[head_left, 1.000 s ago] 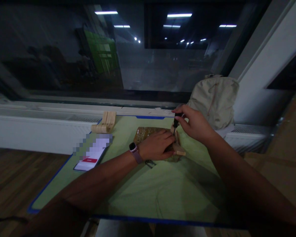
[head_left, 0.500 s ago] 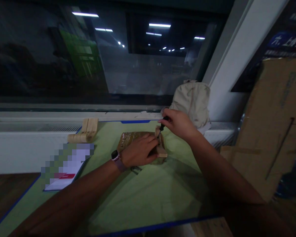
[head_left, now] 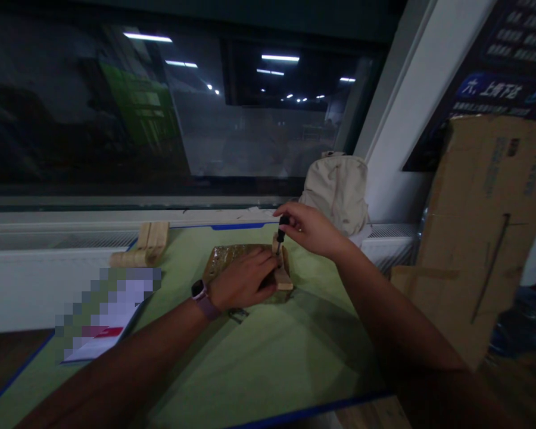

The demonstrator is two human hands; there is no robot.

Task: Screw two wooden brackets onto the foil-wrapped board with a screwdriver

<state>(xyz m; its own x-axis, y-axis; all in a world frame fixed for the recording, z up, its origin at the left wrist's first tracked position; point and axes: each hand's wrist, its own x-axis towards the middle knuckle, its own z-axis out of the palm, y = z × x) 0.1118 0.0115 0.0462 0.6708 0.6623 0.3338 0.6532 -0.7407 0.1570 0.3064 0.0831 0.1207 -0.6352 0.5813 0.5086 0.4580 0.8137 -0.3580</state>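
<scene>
My right hand (head_left: 315, 231) holds a screwdriver (head_left: 283, 229) by its black handle, the thumb and fingers around it. The shaft points down, its tip at a small pale wooden piece (head_left: 284, 276). My left hand (head_left: 245, 275) lies across a shiny brown board (head_left: 222, 255) with dark holes along it. Its fingers and thumb grip the wooden piece at the board's right end. Part of the board and the screwdriver's tip are hidden by my left fingers. Small dark metal parts (head_left: 238, 314) lie on the table just below my left wrist.
The table (head_left: 268, 363) has a green top with blue edges. Curved wooden pieces (head_left: 152, 238) stand at its back left, behind a partly blurred booklet (head_left: 116, 319). A beige backpack (head_left: 337, 187) sits by the window; a large cardboard sheet (head_left: 477, 226) stands at right.
The view has shifted slightly. My right hand has turned around the screwdriver's handle, which now stands more upright. My left hand stays on the wooden piece.
</scene>
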